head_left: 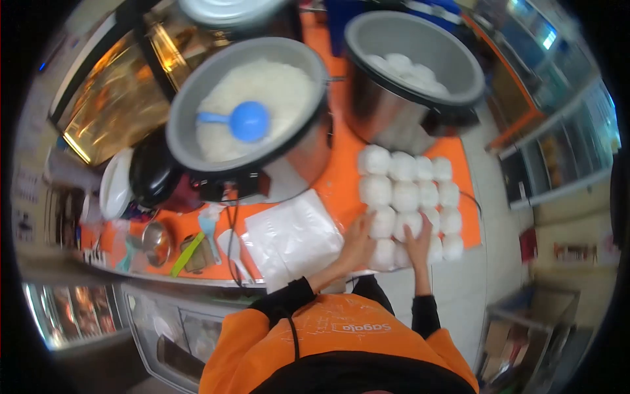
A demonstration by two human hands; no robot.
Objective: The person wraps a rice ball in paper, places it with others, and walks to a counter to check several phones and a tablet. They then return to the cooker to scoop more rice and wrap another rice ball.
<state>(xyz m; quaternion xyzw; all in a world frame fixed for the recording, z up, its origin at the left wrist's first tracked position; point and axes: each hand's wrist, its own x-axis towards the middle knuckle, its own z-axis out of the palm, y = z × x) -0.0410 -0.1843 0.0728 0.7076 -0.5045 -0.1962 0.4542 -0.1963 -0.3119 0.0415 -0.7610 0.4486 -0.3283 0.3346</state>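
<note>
Rows of white, rounded plastic-wrapped rice packs (376, 191) stand close together on the right end of the orange tabletop. My left hand (357, 244) lies against the left side of the rows, its fingers extended along a pack. Between the thumb and fingers of my right hand (418, 244) is a rice pack (407, 223) near the front of the block. Beside my left hand lies a stack of clear plastic bags (292, 230).
A large cooker (180, 125) holds loose rice and a blue scoop (249, 121). Similar white packs (410, 72) fill part of a second pot (453, 49). A metal bowl (157, 241), a green-handled utensil (188, 254) and a white spoon (233, 249) lie left, near a cable.
</note>
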